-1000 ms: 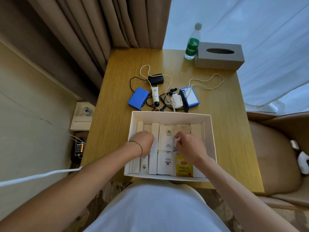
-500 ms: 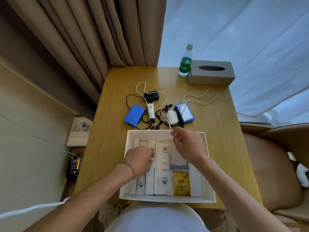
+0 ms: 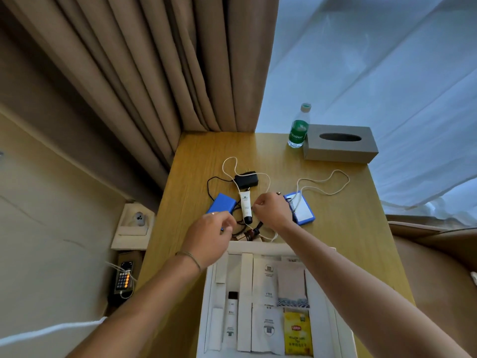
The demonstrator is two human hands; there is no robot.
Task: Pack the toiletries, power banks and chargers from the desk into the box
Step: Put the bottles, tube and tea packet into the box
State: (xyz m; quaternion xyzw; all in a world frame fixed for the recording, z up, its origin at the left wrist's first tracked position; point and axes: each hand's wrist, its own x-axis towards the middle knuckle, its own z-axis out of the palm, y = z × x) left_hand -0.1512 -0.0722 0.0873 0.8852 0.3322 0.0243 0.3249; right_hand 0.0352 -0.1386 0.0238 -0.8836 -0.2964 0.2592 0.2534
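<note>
The biggest risk lies on the wooden tabletop point(image 3: 343, 228) just under and beyond both hands, where the white and black cables point(image 3: 322, 187) loop over one another; lifting any one item could drag its neighbours along or sweep something off the edge. The open white cardboard box point(image 3: 343, 332), nearest the person and below both forearms, is already lined with sachets and cartons, so bulky chargers may not sit flat. The blue rectangular power bank point(image 3: 223, 204) lies just beyond the left hand point(image 3: 209, 239), whose fingers are loosely curled and seem empty; a second blue-edged power bank with a white face point(image 3: 303, 213) lies beside the right hand point(image 3: 271, 210), which is closed in a pinch, apparently on a white cable, though I cannot tell for certain. The white squeeze tube with a black cap point(image 3: 246, 206) sits between the hands, the black plug-in charger point(image 3: 246, 180) beyond it.

Readable writing: "Lipton Yellow Label Tea" on the yellow tea sachet point(image 3: 296, 332) in the box; the green bottle point(image 3: 298, 130) label is too blurred.
</note>
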